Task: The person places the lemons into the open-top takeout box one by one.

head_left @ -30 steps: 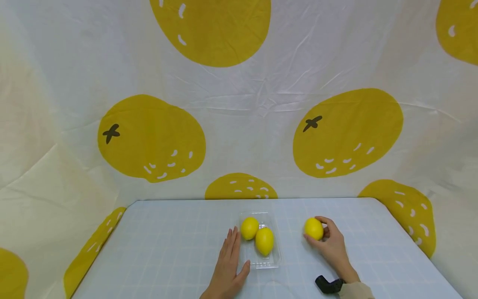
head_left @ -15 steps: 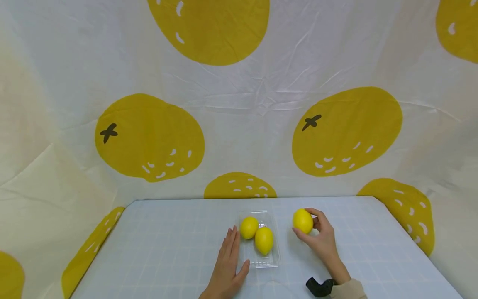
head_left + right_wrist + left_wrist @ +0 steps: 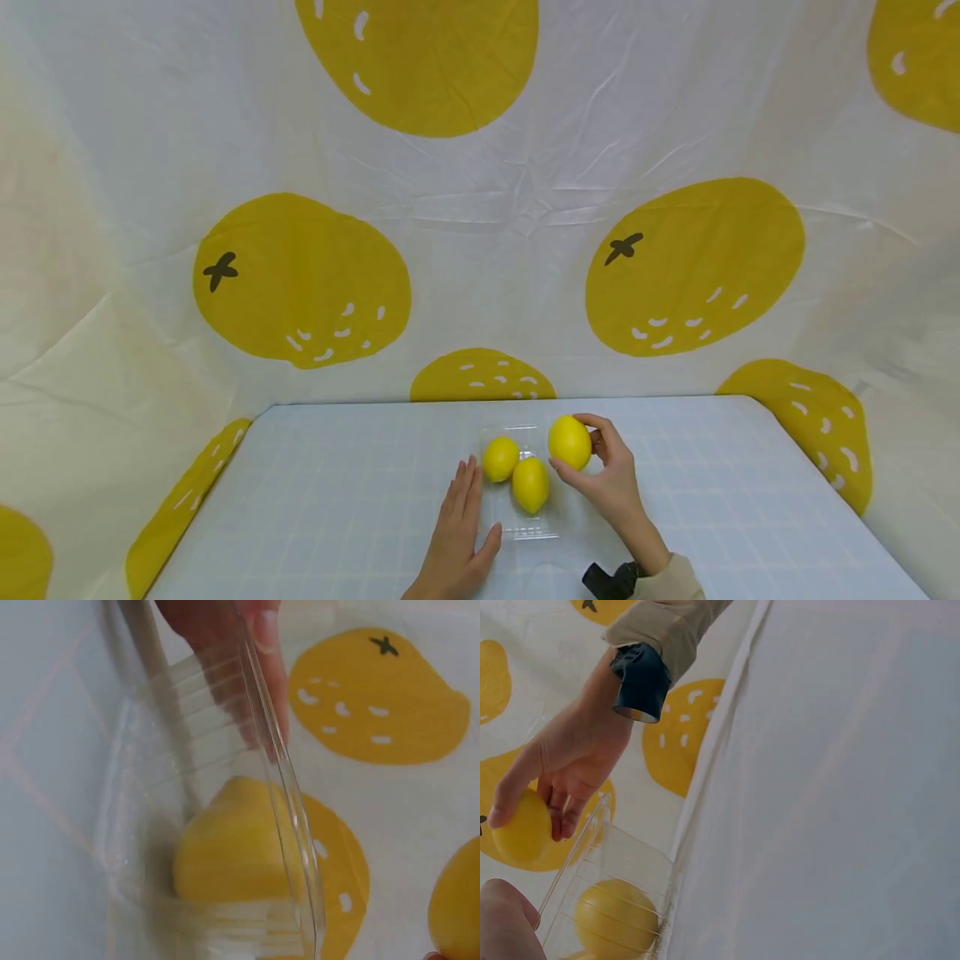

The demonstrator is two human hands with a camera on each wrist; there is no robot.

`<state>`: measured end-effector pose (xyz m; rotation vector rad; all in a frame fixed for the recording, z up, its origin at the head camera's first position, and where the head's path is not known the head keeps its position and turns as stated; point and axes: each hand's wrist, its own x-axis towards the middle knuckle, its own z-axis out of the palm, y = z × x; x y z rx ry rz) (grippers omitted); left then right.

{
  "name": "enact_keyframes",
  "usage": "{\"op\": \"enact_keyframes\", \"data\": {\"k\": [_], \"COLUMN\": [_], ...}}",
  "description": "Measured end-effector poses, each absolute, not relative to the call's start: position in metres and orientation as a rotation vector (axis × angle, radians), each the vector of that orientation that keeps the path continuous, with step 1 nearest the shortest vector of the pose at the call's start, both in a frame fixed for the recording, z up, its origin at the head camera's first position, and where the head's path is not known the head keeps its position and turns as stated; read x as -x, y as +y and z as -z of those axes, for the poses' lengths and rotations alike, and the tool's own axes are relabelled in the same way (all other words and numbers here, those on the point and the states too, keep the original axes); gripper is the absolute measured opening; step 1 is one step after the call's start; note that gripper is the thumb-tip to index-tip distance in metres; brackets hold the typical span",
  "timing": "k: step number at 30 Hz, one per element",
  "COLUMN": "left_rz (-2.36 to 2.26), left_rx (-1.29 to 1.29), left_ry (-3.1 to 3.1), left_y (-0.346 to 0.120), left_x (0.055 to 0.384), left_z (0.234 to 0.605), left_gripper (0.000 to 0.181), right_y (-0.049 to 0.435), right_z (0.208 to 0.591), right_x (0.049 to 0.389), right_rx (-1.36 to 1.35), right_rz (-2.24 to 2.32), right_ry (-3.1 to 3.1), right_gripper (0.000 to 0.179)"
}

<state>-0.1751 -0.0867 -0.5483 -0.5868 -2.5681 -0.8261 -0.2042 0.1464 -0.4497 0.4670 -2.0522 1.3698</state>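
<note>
My right hand (image 3: 603, 479) pinches a yellow lemon (image 3: 569, 442) between thumb and fingers, held up at the right edge of a clear plastic tray (image 3: 517, 532). Two more lemons lie in that tray: one at its far left (image 3: 500, 459), the other nearer and to the right (image 3: 530, 486). Along the tray's left side my left hand (image 3: 457, 533) rests with straight fingers, its thumb by the near edge. In the left wrist view the held lemon (image 3: 523, 829) hangs above the tray's rim. The right wrist view looks through the tray's wall (image 3: 281, 772) at a lemon inside (image 3: 236, 847).
A pale blue checked cloth (image 3: 337, 492) covers the table. Behind and beside it hangs a white sheet (image 3: 495, 292) printed with big yellow fruit. A black wrist device (image 3: 611, 582) sits on my right wrist by the beige sleeve (image 3: 671, 579).
My right hand has lifted the lemon and carried it left, from the cloth at right to the tray's right edge. My left hand stays in place beside the tray.
</note>
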Motion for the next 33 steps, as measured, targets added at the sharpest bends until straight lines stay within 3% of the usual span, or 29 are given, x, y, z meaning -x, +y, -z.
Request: {"op": "enact_keyframes", "data": {"k": [20, 33], "left_rz": [0.788, 0.755], "left_rx": [0.644, 0.656], "left_ry": [-2.453, -2.455], "left_y": [-0.088, -0.088], "left_x": [0.177, 0.178], "left_z": [0.553, 0.554], "left_gripper": [0.08, 0.077], "right_y": [0.109, 0.11], "right_z": [0.505, 0.508], "right_x": [0.217, 0.216], "right_rx": [-0.95, -1.004], "right_rz": [-1.303, -1.061], "right_ry": [-2.105, -2.223], "right_gripper": [0.067, 0.068]}}
